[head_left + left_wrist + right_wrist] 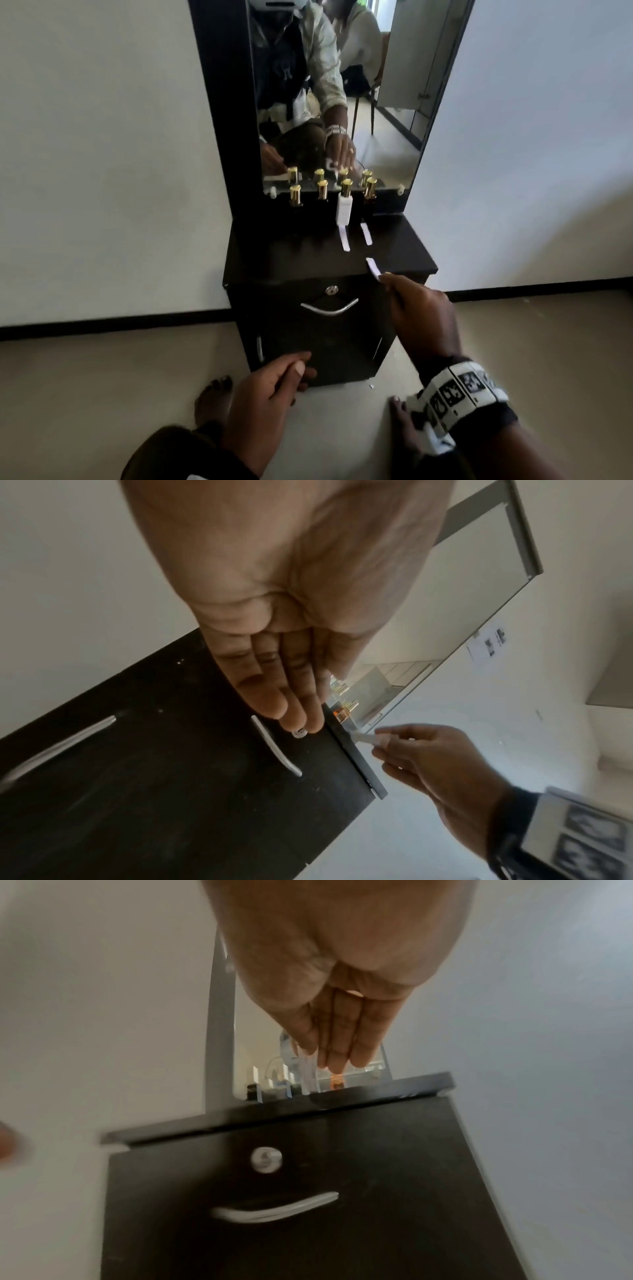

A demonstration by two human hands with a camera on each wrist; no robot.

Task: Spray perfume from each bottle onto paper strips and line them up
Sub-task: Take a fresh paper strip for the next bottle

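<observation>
Nearest the camera, the left hand (270, 387) hangs low in front of the cabinet door (318, 339), fingers loosely curled with nothing in them; the left wrist view confirms an empty palm. A little further forward, the right hand (419, 308) pinches a white paper strip (373, 267) between thumb and fingertips, its free end reaching over the front edge of the dark tabletop (291, 253). Beyond it, two more strips (344, 240) lie on the tabletop, roughly parallel and near each other, the left one touching or just in front of the white bottle (344, 205), the right one (366, 234) in front of the rightmost bottle (370, 190). Two further gold-capped bottles (295, 195) stand in the same row against the mirror (376, 102), with no strip before them. Judging from this, about half the work is done: two strips are laid, the held one looks bound for the line, and at least one bottle likely remains to be sprayed; whether the held strip is already scented cannot be told. The head view alone shows the whole row and the laid strips. The left wrist view adds a side look at the right hand's pinch, while the right wrist view, blurred, shows the strip at the fingertips and an amber glint of a bottle just behind.
</observation>
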